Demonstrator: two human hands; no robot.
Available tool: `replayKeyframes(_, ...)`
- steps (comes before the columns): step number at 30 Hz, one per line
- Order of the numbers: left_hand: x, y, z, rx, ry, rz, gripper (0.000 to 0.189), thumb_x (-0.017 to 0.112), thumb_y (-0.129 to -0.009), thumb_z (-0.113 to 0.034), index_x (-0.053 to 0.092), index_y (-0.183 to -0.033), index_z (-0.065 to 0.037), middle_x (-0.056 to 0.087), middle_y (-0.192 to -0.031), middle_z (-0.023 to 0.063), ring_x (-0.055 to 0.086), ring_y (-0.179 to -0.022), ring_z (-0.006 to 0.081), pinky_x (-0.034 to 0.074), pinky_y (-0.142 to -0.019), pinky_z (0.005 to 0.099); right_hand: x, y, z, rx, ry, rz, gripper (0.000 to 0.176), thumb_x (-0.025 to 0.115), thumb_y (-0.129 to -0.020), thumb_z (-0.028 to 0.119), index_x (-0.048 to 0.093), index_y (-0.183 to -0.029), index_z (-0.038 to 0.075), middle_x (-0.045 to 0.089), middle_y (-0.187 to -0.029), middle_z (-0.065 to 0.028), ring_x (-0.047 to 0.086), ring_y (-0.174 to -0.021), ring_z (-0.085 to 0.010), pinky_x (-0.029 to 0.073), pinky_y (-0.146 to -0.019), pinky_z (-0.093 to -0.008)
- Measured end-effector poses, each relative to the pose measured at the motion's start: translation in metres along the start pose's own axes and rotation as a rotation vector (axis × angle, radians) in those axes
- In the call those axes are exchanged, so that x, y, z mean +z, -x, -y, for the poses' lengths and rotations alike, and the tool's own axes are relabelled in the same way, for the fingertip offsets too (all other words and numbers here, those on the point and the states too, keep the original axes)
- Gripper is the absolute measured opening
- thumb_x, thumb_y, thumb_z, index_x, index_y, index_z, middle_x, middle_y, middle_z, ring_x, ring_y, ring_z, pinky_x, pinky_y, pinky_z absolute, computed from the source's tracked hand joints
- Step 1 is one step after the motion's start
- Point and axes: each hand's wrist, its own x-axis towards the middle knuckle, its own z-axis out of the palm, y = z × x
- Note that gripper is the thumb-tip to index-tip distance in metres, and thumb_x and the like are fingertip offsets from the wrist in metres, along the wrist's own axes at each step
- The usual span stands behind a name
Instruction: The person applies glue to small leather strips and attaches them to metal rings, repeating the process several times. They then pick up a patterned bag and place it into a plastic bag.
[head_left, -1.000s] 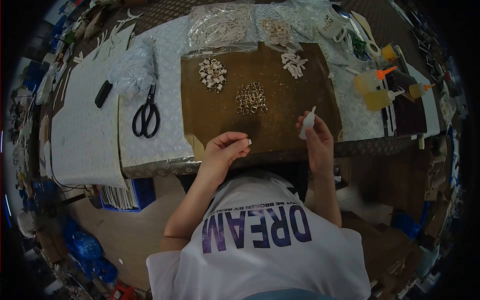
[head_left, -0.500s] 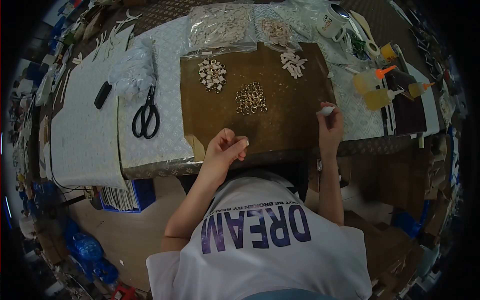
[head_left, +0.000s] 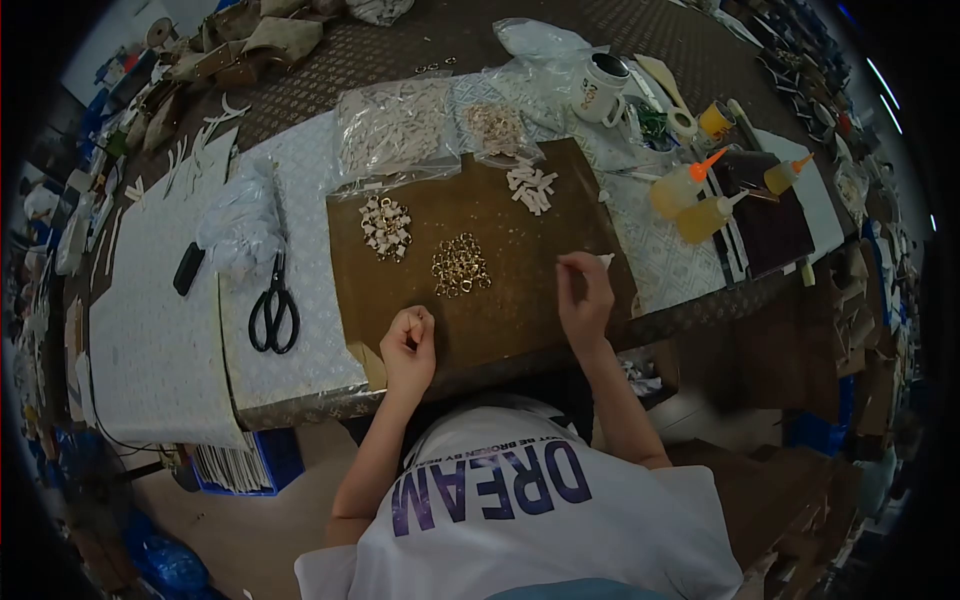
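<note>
My left hand (head_left: 408, 352) is over the front edge of the brown mat (head_left: 540, 320), fingers closed in a pinch. Whatever they hold is hidden. My right hand (head_left: 586, 303) is above the mat's right side with its fingers curled together, and a small white object (head_left: 606, 260) peeks out beside the fingertips. Between and beyond the hands lies a pile of gold-coloured metal rings (head_left: 461, 266). Farther back on the left is a heap of rings with pale strips on them (head_left: 386, 229). Loose short pale strips (head_left: 531, 188) lie at the back right of the mat.
Black-handled scissors (head_left: 273, 315) and a crumpled plastic bag (head_left: 243, 225) are at the left. Bags of pale pieces (head_left: 397, 125) and rings (head_left: 495, 130) lie behind the mat. A white mug (head_left: 600, 92) and squeeze bottles of yellowish liquid (head_left: 682, 190) stand at the right.
The view has shifted, so the table appears lower and farther left. My right hand has turned, and the white object is now mostly hidden. The pale bit at my left fingertips no longer shows.
</note>
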Motion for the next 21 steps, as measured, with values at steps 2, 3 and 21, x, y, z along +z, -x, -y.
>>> replayKeyframes(2,0.005,0.001,-0.002,0.089,-0.087,0.002,0.030,0.051,-0.083,0.010,0.029,-0.068,-0.005,0.047,-0.076,0.0057,0.042,-0.069,0.0121,0.037,-0.070,0.0197,0.023,-0.022,0.004,0.149,0.001,0.068,0.014,0.060,-0.084,-0.001,0.057,-0.097,0.003,0.054,-0.098,-0.0100,0.057,-0.087,-0.0231,0.049,-0.066,-0.0300)
replayKeyframes(3,0.005,0.000,-0.003,0.111,-0.103,0.000,0.029,0.051,-0.082,0.010,0.030,-0.069,-0.005,0.049,-0.077,0.0077,0.043,-0.068,0.0129,0.038,-0.069,0.0204,0.037,-0.032,-0.004,0.232,-0.004,0.084,0.014,0.060,-0.084,0.001,0.058,-0.098,0.003,0.054,-0.099,-0.0106,0.056,-0.090,-0.0245,0.049,-0.069,-0.0317)
replayKeyframes(21,-0.006,0.006,-0.009,0.114,-0.180,-0.024,0.031,0.058,-0.084,0.003,0.034,-0.066,-0.005,0.058,-0.084,0.0078,0.048,-0.071,0.0117,0.041,-0.065,0.0222,0.119,-0.091,-0.091,0.183,0.388,0.272,0.032,0.056,-0.090,0.024,0.060,-0.108,-0.002,0.055,-0.120,-0.0167,0.047,-0.119,-0.0318,0.037,-0.100,-0.0449)
